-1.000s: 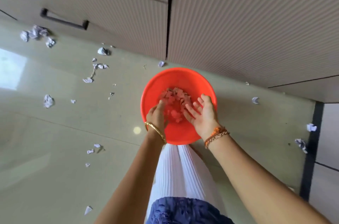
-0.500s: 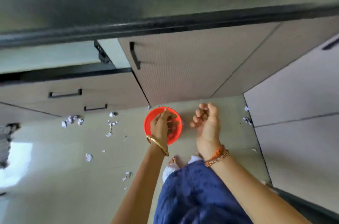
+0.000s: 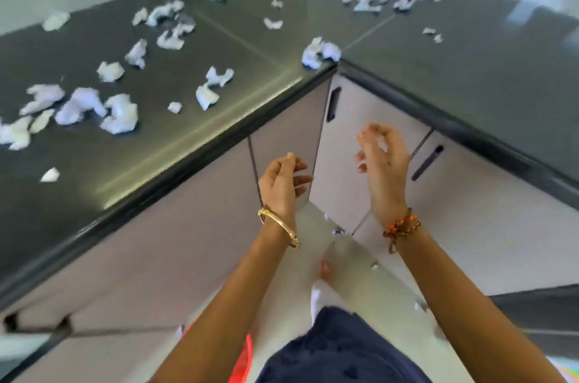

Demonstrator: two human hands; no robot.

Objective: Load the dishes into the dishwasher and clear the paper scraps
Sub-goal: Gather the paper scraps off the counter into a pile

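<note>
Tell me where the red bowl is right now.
In the head view the red bowl shows only as a sliver at the bottom edge, on the floor below the left forearm, beside the dark blue garment.

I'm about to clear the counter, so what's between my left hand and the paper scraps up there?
In the head view, the left hand hangs below the counter. Between it and the paper scraps lie a cabinet door and the countertop's dark front edge; nothing blocks the reach.

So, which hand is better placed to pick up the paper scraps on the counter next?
Probably the left hand. It hangs empty, nearer the counter stretch where most paper scraps lie. The right hand is also empty, but fewer scraps lie on its side.
</note>
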